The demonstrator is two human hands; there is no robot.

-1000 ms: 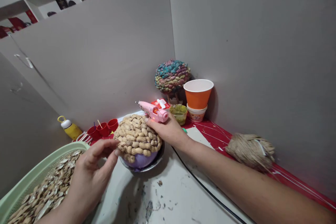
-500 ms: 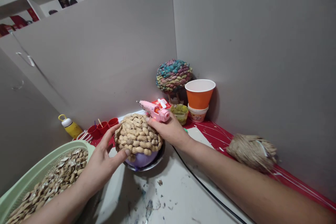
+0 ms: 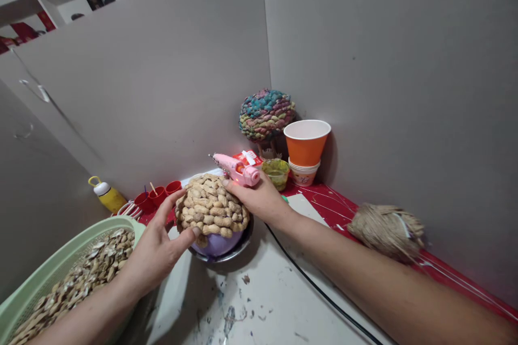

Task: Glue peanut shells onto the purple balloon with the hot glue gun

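In the head view a purple balloon [image 3: 218, 246], its upper part covered with rows of peanut shells [image 3: 210, 206], rests in a metal bowl [image 3: 238, 252]. My left hand [image 3: 159, 245] grips the shell-covered balloon from the left, thumb on the lower front shells and fingers round the far side. A pink hot glue gun [image 3: 238, 171] is held in my right hand [image 3: 263, 199], above the right side of the shells. Its nozzle points to the far left, and my right thumb lies near the shells. Most right fingers are hidden. A black cord [image 3: 311, 280] runs from below this hand.
At left stands a green basket [image 3: 135, 223] of peanut shells. Behind are red cups [image 3: 159, 198] and a yellow bottle [image 3: 109, 198]. A coloured shell-covered tree [image 3: 267, 116], an orange paper cup [image 3: 306, 148] and a greenish bowl [image 3: 275, 175] stand far back. Twine [image 3: 386, 232] lies right.
My left hand has moved right from beside the balloon and opened round it, its thumb now on the shells. My right hand and the glue gun have barely moved.
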